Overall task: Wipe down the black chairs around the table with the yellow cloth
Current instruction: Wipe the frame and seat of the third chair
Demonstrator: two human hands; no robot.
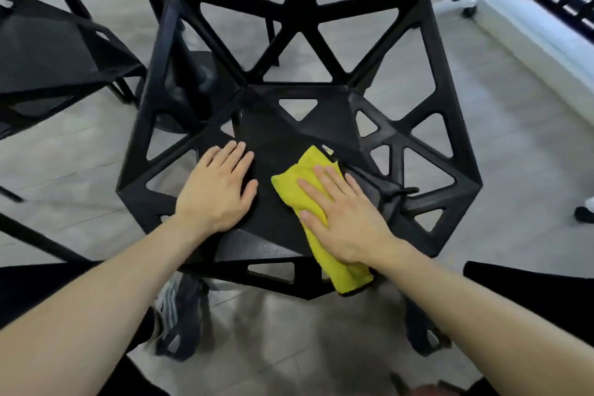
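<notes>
Right hand [345,219] is laid flat, fingers straight, pressing yellow cloth [313,199] onto black chair [276,151] seat for wiping; left hand [217,190] is spread flat, steadying the seat's left.

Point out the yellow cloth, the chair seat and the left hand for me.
yellow cloth [297,185]: head view, on its bare upper fold, ahead of the fingers.
chair seat [273,145]: head view, on the dark flat middle panel.
left hand [216,190]: head view, on the back of the hand.
</notes>
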